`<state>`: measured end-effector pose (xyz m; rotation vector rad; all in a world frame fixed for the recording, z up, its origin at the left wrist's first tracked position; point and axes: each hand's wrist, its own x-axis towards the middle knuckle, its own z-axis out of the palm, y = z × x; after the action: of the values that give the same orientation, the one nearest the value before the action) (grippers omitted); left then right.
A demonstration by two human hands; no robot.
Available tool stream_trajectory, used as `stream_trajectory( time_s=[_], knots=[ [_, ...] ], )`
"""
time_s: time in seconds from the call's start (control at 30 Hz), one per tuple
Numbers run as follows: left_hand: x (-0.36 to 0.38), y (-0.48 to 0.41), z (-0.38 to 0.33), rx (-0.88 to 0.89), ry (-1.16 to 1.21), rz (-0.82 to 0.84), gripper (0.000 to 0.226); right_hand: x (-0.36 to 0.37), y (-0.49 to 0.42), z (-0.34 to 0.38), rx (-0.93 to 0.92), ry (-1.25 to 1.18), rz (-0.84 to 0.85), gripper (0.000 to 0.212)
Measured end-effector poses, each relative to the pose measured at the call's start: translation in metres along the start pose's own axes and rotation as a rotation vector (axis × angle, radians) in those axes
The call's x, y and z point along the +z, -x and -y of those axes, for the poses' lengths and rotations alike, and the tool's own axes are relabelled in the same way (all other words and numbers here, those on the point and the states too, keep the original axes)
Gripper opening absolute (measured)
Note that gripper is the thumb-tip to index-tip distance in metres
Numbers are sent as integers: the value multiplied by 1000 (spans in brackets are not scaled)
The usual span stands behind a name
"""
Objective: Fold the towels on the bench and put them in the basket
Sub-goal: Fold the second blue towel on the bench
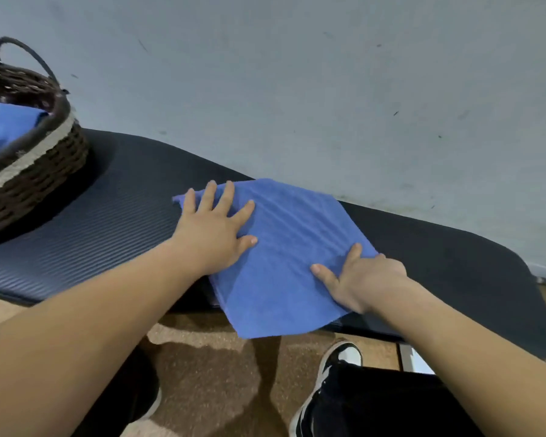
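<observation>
The blue towel point(284, 247) lies on the bench point(108, 216), and its near corner hangs off the edge. If I let go or tug it nearer, it could slide down to the floor. My left hand point(215, 228) is flat with its fingers spread, pressing the towel's far left part. My right hand point(366, 282) rests on the right edge with its outer fingers curled. I cannot tell if they grip it. The basket point(38, 165) sits far left.
</observation>
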<state>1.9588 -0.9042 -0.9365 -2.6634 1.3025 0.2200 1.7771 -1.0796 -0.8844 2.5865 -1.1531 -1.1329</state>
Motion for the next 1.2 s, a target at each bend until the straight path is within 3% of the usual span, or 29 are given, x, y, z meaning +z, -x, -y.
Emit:
stream_trajectory(
  time_s=[0.13, 0.2, 0.27, 0.33, 0.57, 0.73, 0.83, 0.97, 1.03, 1.1, 1.2],
  knots=[
    [-20, 14, -46, 118, -6, -80, 74, -8, 15, -14, -125, 95, -71, 51],
    [-22, 40, -65, 165, 98, 33, 74, -1, 13, -18, -160, -2, -232, 55],
    [-13, 68, -74, 165, 141, 149, 80, 16, 3, -20, -317, -114, -366, 77],
    [1, 82, -74, 177, 104, 170, 85, 30, -4, -19, -507, -197, -349, 93],
    [17, 39, -38, 271, 159, 117, 83, 64, -27, -15, -563, -288, -288, 77],
    [8, 3, -9, 356, 226, 144, 87, 59, -35, 11, -407, -388, -321, 80],
    [6, 13, -15, 379, 221, 24, 86, 54, -36, 18, -386, -463, -329, 82],
    [13, 46, -17, 440, 345, -173, 52, 54, -29, 3, -540, -536, -512, 80],
    [15, 59, -11, 441, 360, -203, 48, 51, -22, -10, -643, -507, -651, 64],
    [15, 69, -8, 463, 342, -201, 47, 52, -13, -21, -696, -512, -655, 47],
    [17, 78, -6, 471, 316, -178, 38, 62, -5, -33, -734, -455, -591, 54]
  ],
)
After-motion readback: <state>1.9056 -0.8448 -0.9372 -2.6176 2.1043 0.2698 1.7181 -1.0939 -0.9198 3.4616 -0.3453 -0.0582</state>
